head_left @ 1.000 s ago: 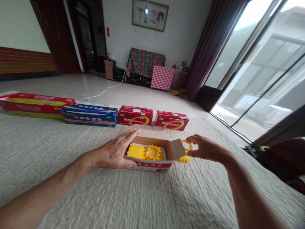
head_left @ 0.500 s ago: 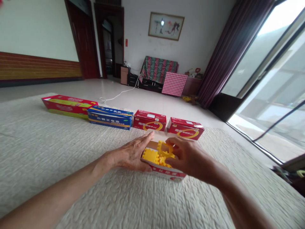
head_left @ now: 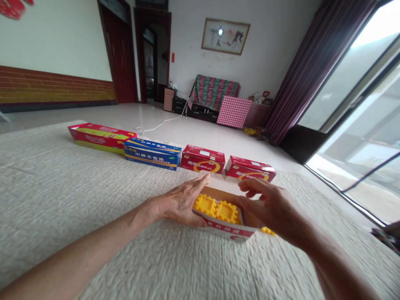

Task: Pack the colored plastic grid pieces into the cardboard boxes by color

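Note:
An open cardboard box (head_left: 229, 231) with a red-lettered white front stands on the textured cover before me. Yellow notched plastic building pieces (head_left: 227, 211) lie inside it, toward its left end. My left hand (head_left: 184, 202) grips the box's left end, with the thumb along the front and the fingers at the back. Over the right end hangs my right hand (head_left: 270, 204), its thumb and bent fingers apart and nothing visible between them. More yellow plastic pieces (head_left: 268, 231) lie outside, at the box's right, partly hidden by the right hand.
A row of cartons stands beyond the box: a long red-and-green carton (head_left: 100, 139), a blue carton (head_left: 151, 154), a red carton (head_left: 203, 159) and another red carton (head_left: 250, 168). A white cable (head_left: 162, 123) runs across the floor behind them.
My right hand has left the notched piece it was handling in the box and moved right. Yellow pieces now show outside at the right. Those inside look flatter. My left hand stays on the box.

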Available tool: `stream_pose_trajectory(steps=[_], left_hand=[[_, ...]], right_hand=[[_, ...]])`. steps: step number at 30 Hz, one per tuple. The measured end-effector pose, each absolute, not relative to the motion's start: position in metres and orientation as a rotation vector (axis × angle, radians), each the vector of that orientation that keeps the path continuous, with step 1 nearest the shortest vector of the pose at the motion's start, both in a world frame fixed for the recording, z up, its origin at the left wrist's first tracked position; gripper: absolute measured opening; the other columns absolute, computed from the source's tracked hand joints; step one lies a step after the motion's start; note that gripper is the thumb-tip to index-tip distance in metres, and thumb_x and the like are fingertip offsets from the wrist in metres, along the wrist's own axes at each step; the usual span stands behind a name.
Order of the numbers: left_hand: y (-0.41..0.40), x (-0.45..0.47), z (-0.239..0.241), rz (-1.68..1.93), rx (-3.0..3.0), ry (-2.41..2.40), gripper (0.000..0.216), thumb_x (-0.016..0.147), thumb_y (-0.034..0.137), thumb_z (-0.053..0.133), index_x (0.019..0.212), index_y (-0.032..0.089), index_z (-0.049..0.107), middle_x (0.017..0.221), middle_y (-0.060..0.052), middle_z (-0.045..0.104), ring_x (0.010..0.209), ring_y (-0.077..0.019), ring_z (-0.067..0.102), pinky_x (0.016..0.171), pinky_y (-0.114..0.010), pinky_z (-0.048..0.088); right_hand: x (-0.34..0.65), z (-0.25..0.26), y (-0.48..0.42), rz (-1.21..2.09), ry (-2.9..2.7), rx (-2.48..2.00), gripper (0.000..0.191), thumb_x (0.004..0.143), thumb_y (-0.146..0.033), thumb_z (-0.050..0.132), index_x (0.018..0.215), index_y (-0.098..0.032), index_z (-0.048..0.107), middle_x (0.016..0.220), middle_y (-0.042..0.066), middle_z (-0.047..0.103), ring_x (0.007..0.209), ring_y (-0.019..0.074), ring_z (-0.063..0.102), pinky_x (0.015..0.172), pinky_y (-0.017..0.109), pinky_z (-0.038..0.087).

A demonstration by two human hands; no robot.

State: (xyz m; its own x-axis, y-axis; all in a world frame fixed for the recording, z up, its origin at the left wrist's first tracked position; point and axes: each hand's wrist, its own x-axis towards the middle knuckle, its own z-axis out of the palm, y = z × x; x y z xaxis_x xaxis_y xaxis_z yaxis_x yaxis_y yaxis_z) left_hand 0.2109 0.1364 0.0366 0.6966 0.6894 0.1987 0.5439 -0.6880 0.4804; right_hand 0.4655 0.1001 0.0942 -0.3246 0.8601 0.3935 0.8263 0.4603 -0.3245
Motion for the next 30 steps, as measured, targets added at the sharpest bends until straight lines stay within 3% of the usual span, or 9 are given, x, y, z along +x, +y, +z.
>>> stream_pose_trajectory(steps=[4, 7, 14, 20, 25, 30], left_hand=[[0.137, 0.211, 0.035, 0.54, 2.536, 0.942, 0.119, 0.062, 0.058, 0.072, 0.15, 0.011, 0.007, 0.155, -0.022, 0.015, 0.14, -0.037, 0.022, 0.113, -0.049, 0.028], [0.138, 0.209, 0.031, 0.541, 2.547, 0.927, 0.121, 0.063, 0.055, 0.073, 0.15, 0.015, -0.001, 0.155, -0.02, 0.017, 0.141, -0.0369, 0.021, 0.113, -0.05, 0.027], [0.138, 0.207, 0.03, 0.507, 2.552, 0.947, 0.123, 0.064, 0.055, 0.073, 0.149, 0.019, -0.008, 0.156, -0.018, 0.016, 0.142, -0.0341, 0.02, 0.113, -0.048, 0.026], [0.136, 0.208, 0.036, 0.49, 2.549, 0.933, 0.117, 0.067, 0.067, 0.065, 0.15, 0.015, 0.0, 0.155, -0.02, 0.016, 0.141, -0.0354, 0.019, 0.113, -0.049, 0.025], [0.134, 0.21, 0.039, 0.506, 2.619, 0.972, 0.105, 0.075, 0.07, 0.054, 0.149, 0.012, 0.008, 0.154, -0.021, 0.019, 0.141, -0.0351, 0.02, 0.114, -0.049, 0.024], [0.135, 0.211, 0.037, 0.529, 2.645, 0.958, 0.105, 0.074, 0.071, 0.053, 0.149, 0.011, 0.011, 0.153, -0.021, 0.022, 0.14, -0.0368, 0.022, 0.113, -0.05, 0.025]], right_hand=[[0.536, 0.087, 0.101, 0.026, -2.045, -1.566, 0.028, 0.082, -0.043, 0.053, 0.099, -0.022, 0.065, 0.093, 0.008, 0.071, 0.08, 0.0211, 0.067, 0.067, 0.035, 0.054], [0.572, 0.073, 0.101, 0.202, -2.138, -1.742, 0.033, 0.076, -0.041, 0.058, 0.102, -0.021, 0.065, 0.102, 0.01, 0.07, 0.086, 0.0236, 0.067, 0.07, 0.036, 0.055], [0.575, 0.043, 0.108, 0.474, -2.366, -1.876, 0.063, 0.063, -0.024, 0.065, 0.125, -0.019, 0.056, 0.122, 0.011, 0.062, 0.106, 0.0259, 0.061, 0.089, 0.036, 0.051], [0.572, 0.037, 0.11, 0.437, -2.439, -1.745, 0.039, 0.066, -0.017, 0.06, 0.104, -0.02, 0.066, 0.1, 0.007, 0.067, 0.091, 0.0213, 0.064, 0.082, 0.033, 0.051], [0.566, 0.04, 0.108, 0.401, -2.428, -1.707, 0.03, 0.067, -0.022, 0.061, 0.096, -0.02, 0.068, 0.094, 0.006, 0.068, 0.084, 0.0207, 0.064, 0.076, 0.033, 0.052], [0.578, 0.044, 0.113, 0.215, -2.358, -1.758, 0.027, 0.071, -0.03, 0.061, 0.094, -0.02, 0.068, 0.089, 0.008, 0.07, 0.078, 0.0218, 0.065, 0.072, 0.035, 0.053]])
